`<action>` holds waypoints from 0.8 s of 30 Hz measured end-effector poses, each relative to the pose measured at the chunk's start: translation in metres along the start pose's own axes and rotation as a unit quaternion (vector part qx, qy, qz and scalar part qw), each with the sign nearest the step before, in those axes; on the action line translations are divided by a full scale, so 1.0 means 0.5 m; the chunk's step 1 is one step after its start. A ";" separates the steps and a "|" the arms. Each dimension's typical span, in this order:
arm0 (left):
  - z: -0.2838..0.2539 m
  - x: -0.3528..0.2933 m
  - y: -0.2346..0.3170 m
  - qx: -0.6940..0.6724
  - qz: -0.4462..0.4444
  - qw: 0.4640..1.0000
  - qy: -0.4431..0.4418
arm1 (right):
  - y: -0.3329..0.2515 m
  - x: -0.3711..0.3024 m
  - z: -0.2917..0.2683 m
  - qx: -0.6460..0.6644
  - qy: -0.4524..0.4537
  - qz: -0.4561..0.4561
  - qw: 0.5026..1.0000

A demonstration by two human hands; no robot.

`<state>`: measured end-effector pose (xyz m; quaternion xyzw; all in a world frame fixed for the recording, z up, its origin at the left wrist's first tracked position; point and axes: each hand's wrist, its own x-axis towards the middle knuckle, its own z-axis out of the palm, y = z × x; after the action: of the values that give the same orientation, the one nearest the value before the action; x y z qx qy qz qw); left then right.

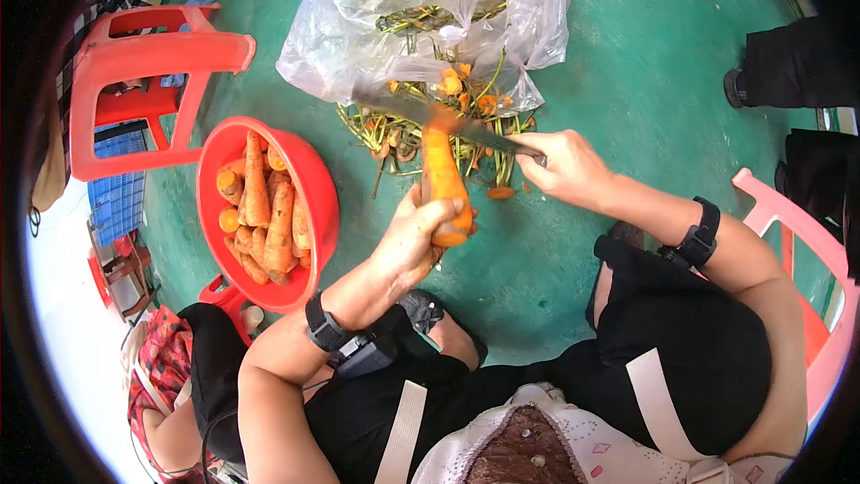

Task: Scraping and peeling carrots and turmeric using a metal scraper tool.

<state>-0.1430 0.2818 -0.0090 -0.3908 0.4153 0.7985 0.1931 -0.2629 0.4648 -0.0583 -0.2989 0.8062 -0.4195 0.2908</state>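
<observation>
My left hand (417,237) is closed around the thick lower end of a large orange carrot (442,170), which stands tilted upward. In my right hand (564,163) is the dark handle of a long knife (484,136). Its blade, partly smeared by motion, crosses the carrot's upper end and reaches out to the left. Beneath the blade lies a heap of green stems and orange trimmings (394,130) on the floor. Left of my hands, a red basin (327,215) holds several whole carrots (257,188).
A clear plastic bag (336,27) with stems and carrots inside lies beyond the trimmings on the green floor (627,63). Red plastic chairs (85,94) stand at left, and a pink chair (806,233) at right. Another person in dark trousers (793,67) is at far right; one sits at lower left.
</observation>
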 end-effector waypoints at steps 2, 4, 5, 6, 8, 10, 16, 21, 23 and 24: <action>-0.014 0.000 -0.004 0.009 0.012 1.000 -0.020 | -0.016 0.008 -0.006 0.175 -0.047 0.136 0.974; -0.016 0.007 0.002 -0.001 0.023 1.000 -0.020 | -0.031 0.012 -0.017 0.239 -0.039 0.179 0.953; -0.015 0.010 0.007 -0.004 0.032 0.999 -0.020 | -0.025 0.012 -0.019 0.181 -0.026 0.146 0.972; -0.015 0.008 0.010 0.013 0.029 0.999 -0.013 | -0.012 0.009 -0.021 0.122 -0.012 0.113 0.986; -0.015 0.008 0.015 0.025 0.016 1.000 -0.006 | -0.008 0.007 -0.021 0.044 0.016 0.055 0.997; -0.013 0.009 0.015 0.034 0.015 0.999 0.010 | -0.012 0.008 -0.014 -0.071 0.077 -0.079 0.991; -0.012 0.013 0.000 0.093 0.027 0.995 0.012 | -0.063 -0.004 -0.004 -0.241 0.065 -0.255 0.934; 0.013 -0.004 0.005 0.089 -0.022 0.996 0.003 | -0.046 -0.001 0.007 -0.278 0.081 -0.268 0.919; 0.024 -0.010 -0.016 0.099 0.065 0.992 0.037 | -0.036 -0.001 0.008 -0.289 0.083 -0.264 0.916; 0.025 -0.013 -0.015 0.093 0.056 0.994 0.023 | -0.029 -0.001 0.009 -0.297 0.084 -0.264 0.914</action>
<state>-0.1400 0.2966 -0.0034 -0.3654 0.5137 0.7566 0.1737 -0.2561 0.4559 -0.0478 -0.5374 0.8067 -0.2459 -0.0011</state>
